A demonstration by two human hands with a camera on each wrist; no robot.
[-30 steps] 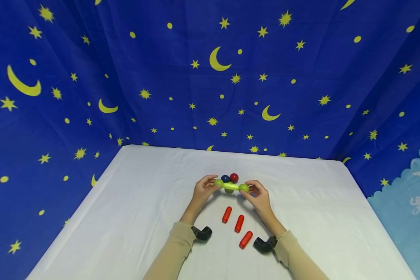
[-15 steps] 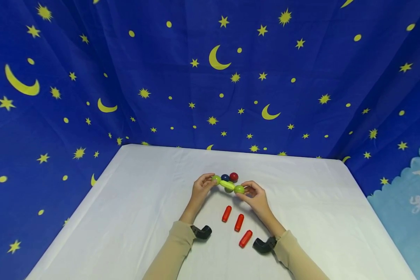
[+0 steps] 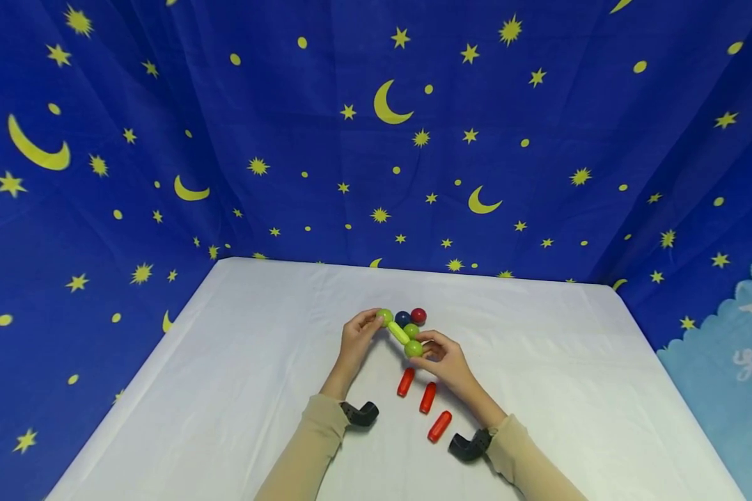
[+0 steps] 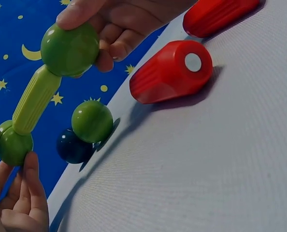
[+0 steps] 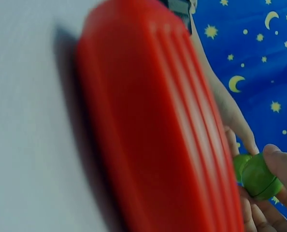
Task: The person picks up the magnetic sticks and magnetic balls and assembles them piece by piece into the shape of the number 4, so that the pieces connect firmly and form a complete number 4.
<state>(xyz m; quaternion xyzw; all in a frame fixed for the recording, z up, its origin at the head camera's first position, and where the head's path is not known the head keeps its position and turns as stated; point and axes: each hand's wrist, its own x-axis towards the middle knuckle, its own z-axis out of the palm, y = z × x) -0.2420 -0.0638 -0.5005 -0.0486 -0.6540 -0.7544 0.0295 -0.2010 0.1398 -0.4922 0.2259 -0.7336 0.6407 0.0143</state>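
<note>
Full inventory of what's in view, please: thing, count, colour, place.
held balls: 2, green, one at each end of the rod
rod: 1, yellow-green, between the held balls
loose ball: 1, green, on the table
dark ball: 1, blue, beside the loose ball
red ball: 1, red, beyond the loose ball
red rods: 3, red, lying between the forearms
table: 1, white, under everything
backdrop: count unclear, blue with yellow moons and stars, around the table
lettered panel: 1, light blue, right edge
wrist mounts: 2, black, one per wrist
sleeves: 2, tan, on the forearms
left hand: 1, bare, holding the farther held ball
right hand: 1, bare, holding the nearer
</note>
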